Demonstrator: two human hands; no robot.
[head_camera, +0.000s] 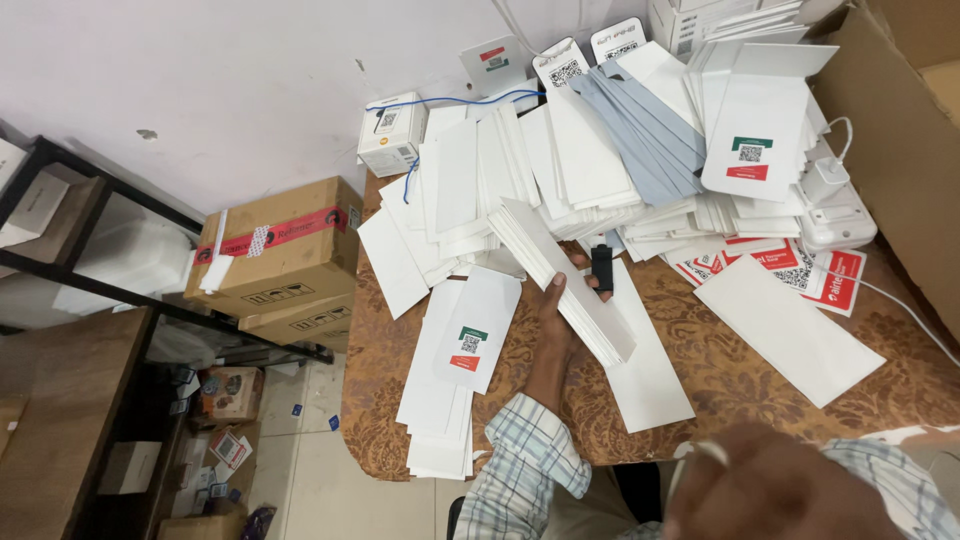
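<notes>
The bench (700, 340), covered in a brown patterned cloth, is carrying loose white envelopes almost everywhere; bare cloth is showing mainly on the near side of the held stack of envelopes (565, 280), between it and the bench's front edge, and around a single long envelope (790, 330) lying flat to the stack's right. The bench's left edge is running just past a low pile of envelopes (440, 400) that is overhanging the front corner, left of the stack. Beyond that edge the floor is dropping away, with two taped cardboard boxes (275, 250) sitting well apart from the stack.

A large open cardboard carton (900, 150) is standing at the far right of the stack; its contents cannot be made out. A small white box (390, 135) is resting at the wall, up and left of the stack.

The left hand (560, 315) is gripping the stack of envelopes from beneath, fingers closed around its near long side. The stack is being held on edge, slightly fanned, its long axis running diagonally from upper left, by the heap of envelopes (560, 170) against the wall, down to lower right. A small black object (601, 268) is sitting just beside the stack's right side.

The right hand (770, 490) is looming blurred, near the camera, below and right of the stack; whether it is open or closed cannot be told.
</notes>
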